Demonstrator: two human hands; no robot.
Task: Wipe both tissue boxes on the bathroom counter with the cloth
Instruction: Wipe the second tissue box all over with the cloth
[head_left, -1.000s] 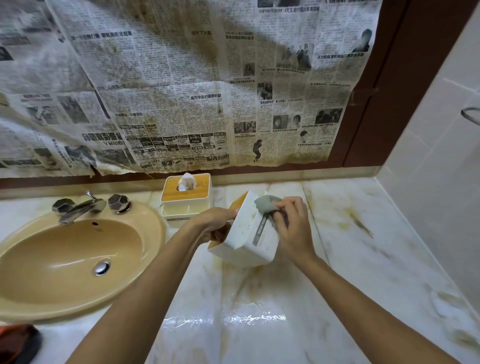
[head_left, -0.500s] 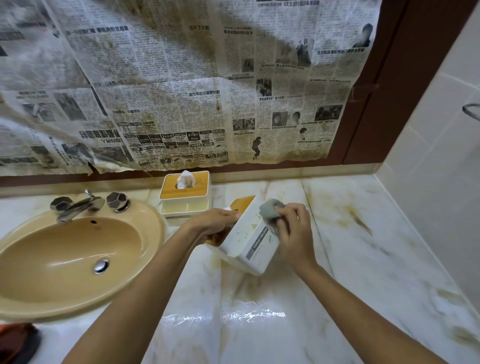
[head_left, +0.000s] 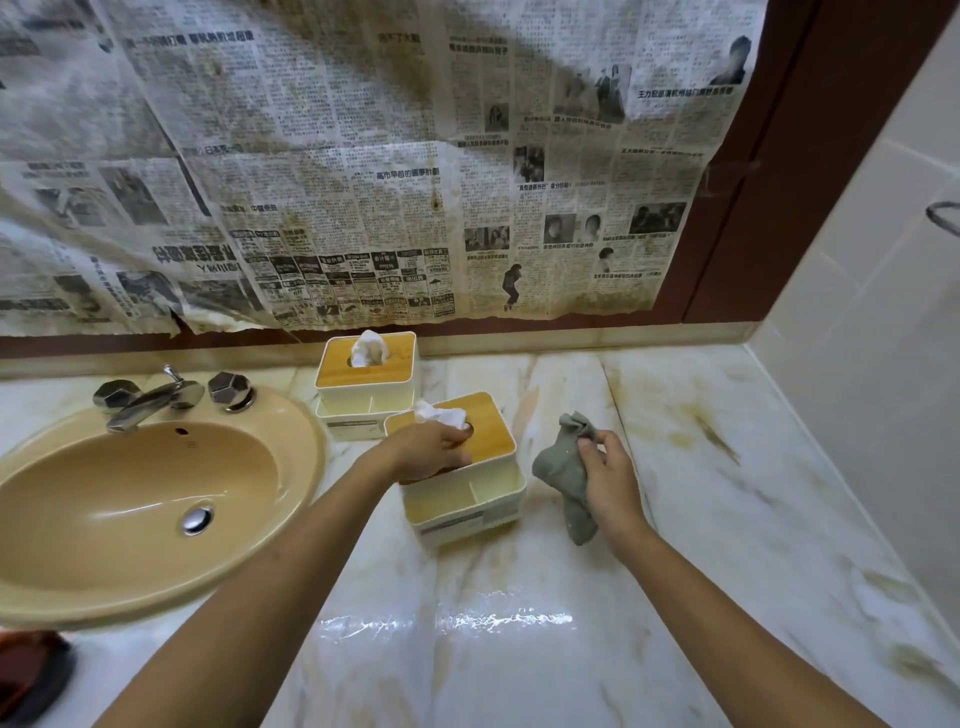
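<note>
Glossy marble counter (head_left: 519, 649), newspaper (head_left: 363, 182) on wall, left hand (head_left: 434, 451) gripping tissue box (head_left: 467, 499), right hand (head_left: 608, 478) clutching cloth (head_left: 563, 473)

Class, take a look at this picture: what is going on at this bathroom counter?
A person is cleaning at a glossy marble counter. The left hand holds the nearer white tissue box with a wooden lid by its top; the box stands upright on the counter. The right hand grips a crumpled grey-green cloth beside the box, not touching it. A second, matching tissue box stands behind, next to the beige sink.
</note>
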